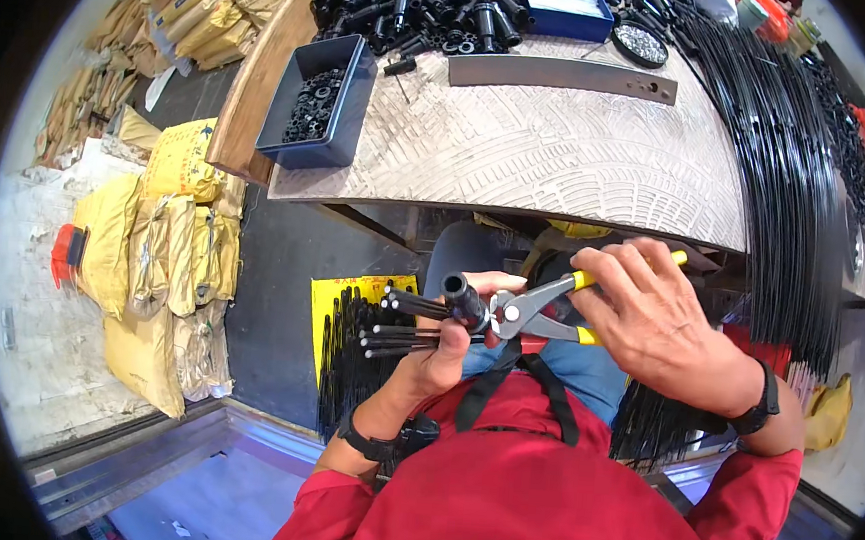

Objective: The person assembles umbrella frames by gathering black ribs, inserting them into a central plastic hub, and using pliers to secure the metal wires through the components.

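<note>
My left hand (pixel 438 364) is closed around a black tubular fitting (pixel 462 300), its open round end facing up. Several thin black rods (pixel 397 343) with pale tips stick out leftward from the fitting and between my fingers. My right hand (pixel 650 310) grips end-cutting pliers (pixel 522 312) with yellow-sleeved handles. The pliers' jaws meet at the right side of the fitting, close to my left fingertips. What exactly lies between the jaws is too small to make out.
Ahead stands a worktable (pixel 520 166) with a blue-grey bin of small black parts (pixel 348 114), a metal strip (pixel 566 78), a heap of black fittings (pixel 411 8) and a dish of small silver pieces (pixel 640 46). Long black rods (pixel 789 195) hang over its right side. Yellow sacks (pixel 159 241) sit left.
</note>
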Demonstrator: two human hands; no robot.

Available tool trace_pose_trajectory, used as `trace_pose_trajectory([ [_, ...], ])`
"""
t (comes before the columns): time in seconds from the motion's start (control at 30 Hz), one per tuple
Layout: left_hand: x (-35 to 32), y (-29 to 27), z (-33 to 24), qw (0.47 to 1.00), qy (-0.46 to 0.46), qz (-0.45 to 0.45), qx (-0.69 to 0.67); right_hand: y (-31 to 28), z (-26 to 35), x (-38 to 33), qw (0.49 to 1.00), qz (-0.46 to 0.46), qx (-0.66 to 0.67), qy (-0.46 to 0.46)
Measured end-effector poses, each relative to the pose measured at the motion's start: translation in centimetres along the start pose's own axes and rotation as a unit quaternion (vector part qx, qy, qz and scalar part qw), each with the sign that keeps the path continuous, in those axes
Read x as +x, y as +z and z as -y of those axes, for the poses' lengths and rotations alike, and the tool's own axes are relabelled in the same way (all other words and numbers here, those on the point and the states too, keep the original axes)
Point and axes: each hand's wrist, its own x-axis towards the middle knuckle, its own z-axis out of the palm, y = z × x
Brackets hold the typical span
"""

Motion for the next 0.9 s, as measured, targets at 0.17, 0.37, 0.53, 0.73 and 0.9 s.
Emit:
trace_pose_trajectory([
  [0.17, -0.1, -0.7, -0.1, 0.997, 0.001, 0.081, -0.008, -1.2, -2.1, -1.2, 0.848, 0.188, 0.495, 0.008],
  [0.37, -0.4, -0.2, 0.4, 0.993, 0.022, 0.109, -0.051, -2.4, -2.6, -0.7, 0.780, 0.290, 0.550, 0.074],
  [0.53, -0.3, 0.2, 0.2, 0.992, 0.028, 0.114, -0.045, -2.9, -2.6, -0.5, 0.811, 0.301, 0.497, 0.066],
  [0.73, -0.1, 0.9, 0.2, 0.994, 0.039, 0.103, 0.017, -3.0, -2.8, -0.2, 0.847, 0.294, 0.438, 0.056],
  [0.9, 0.8, 0.3, 0.9, 0.997, 0.071, 0.024, 0.006, -1.4, -3.1, 0.1, 0.890, 0.166, 0.420, 0.060],
])
